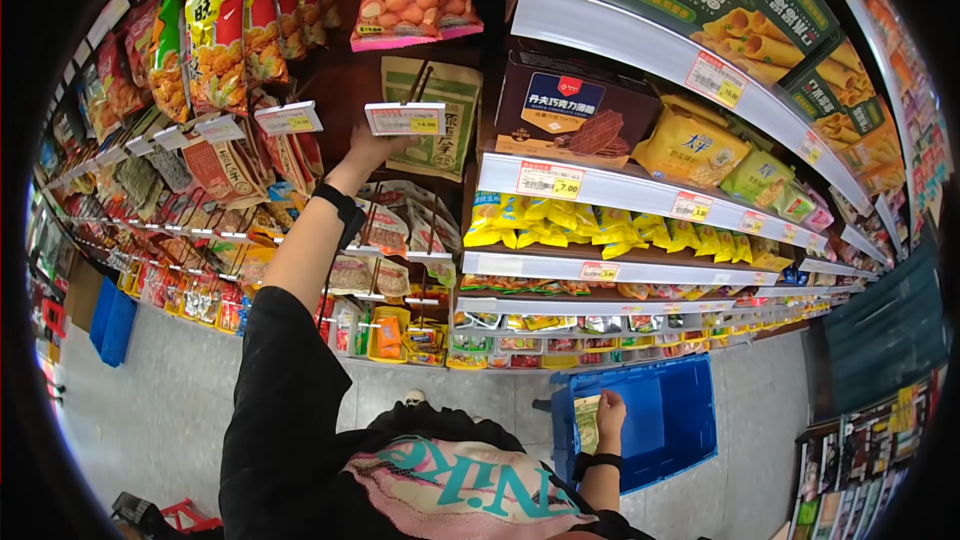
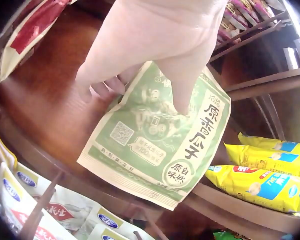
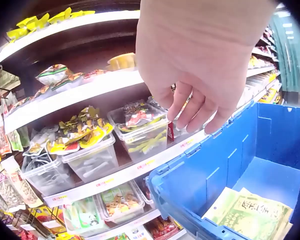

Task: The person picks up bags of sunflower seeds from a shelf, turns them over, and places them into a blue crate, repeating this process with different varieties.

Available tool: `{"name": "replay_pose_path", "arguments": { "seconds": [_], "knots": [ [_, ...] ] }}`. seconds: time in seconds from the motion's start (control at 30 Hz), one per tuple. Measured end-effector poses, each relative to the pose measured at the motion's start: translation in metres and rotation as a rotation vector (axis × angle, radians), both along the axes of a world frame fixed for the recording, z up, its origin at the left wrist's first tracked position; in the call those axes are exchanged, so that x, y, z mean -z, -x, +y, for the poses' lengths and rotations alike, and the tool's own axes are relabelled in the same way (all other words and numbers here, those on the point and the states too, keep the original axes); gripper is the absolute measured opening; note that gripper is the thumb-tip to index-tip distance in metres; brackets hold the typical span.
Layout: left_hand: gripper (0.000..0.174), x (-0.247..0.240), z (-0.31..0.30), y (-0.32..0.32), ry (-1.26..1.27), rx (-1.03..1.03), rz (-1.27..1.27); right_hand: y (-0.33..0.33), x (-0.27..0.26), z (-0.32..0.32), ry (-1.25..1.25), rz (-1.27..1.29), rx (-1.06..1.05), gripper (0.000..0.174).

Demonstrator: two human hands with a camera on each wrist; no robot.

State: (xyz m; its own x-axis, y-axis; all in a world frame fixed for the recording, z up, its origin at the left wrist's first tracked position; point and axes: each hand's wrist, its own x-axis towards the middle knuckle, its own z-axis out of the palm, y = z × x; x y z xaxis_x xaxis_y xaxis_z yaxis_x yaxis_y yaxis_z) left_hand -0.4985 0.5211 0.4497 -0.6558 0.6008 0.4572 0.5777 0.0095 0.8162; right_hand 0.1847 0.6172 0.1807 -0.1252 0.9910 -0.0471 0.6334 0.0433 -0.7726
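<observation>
A green-and-cream packet (image 1: 455, 135) (image 2: 157, 135) hangs among hooks behind a price tag. My left hand (image 1: 375, 145) (image 2: 150, 50) reaches to it: the thumb lies over its front, and the fingertips show beside its left edge, spread away from the thumb. The palm hides the packet's top. My right hand (image 1: 610, 415) (image 3: 200, 70) hangs over the left side of a blue crate (image 1: 690, 405) (image 3: 210, 175), fingers loosely bent and nothing in them. Inside the crate, below that hand, similar green packets (image 1: 587, 425) (image 3: 255, 215) lie overlapping.
Shelves to the right hold a brown biscuit box (image 1: 570, 110), yellow packs and clear bins (image 3: 92, 155) of snacks. Hanging snack bags (image 1: 215, 30) fill the left rack. Price-tag holders (image 1: 405, 120) stick out near my left hand. Another blue crate (image 1: 112, 320) stands at the far left.
</observation>
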Motion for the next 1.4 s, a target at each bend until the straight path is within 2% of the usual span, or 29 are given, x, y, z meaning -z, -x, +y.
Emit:
{"name": "replay_pose_path", "arguments": {
  "seconds": [0.07,0.2,0.3,0.37,0.47,0.6,0.77,1.07,1.4],
  "knots": [
    [0.056,0.006,0.001,0.012,0.093,-0.001,0.031,0.008,-0.004,-0.003,-0.036,-0.03,-0.023,0.022],
    [0.053,-0.001,-0.005,0.003,0.128,-0.081,0.088,0.017,-0.008,-0.006,-0.035,-0.047,-0.077,0.022],
    [0.051,-0.031,-0.025,-0.028,0.14,-0.026,0.034,0.019,-0.007,-0.009,-0.05,-0.012,-0.103,0.022],
    [0.04,-0.047,-0.035,-0.045,0.077,0.102,-0.242,0.021,-0.006,-0.009,-0.052,-0.002,-0.107,0.021],
    [0.049,-0.052,-0.046,-0.045,0.091,0.113,-0.154,0.024,-0.008,-0.01,-0.044,-0.018,-0.124,0.022],
    [0.05,-0.066,-0.061,-0.057,0.044,0.155,-0.201,0.029,-0.011,-0.009,-0.05,-0.014,-0.162,0.021],
    [0.047,-0.079,-0.079,-0.067,0.13,0.074,-0.26,0.035,-0.011,-0.005,-0.069,-0.044,-0.217,0.02],
    [0.043,-0.078,-0.107,-0.101,0.088,0.114,-0.347,0.049,-0.015,0.002,-0.103,-0.099,-0.338,0.021],
    [0.036,-0.07,-0.131,-0.136,0.066,0.156,-0.463,0.065,-0.02,0.002,-0.117,-0.033,-0.408,0.02]
  ]
}}
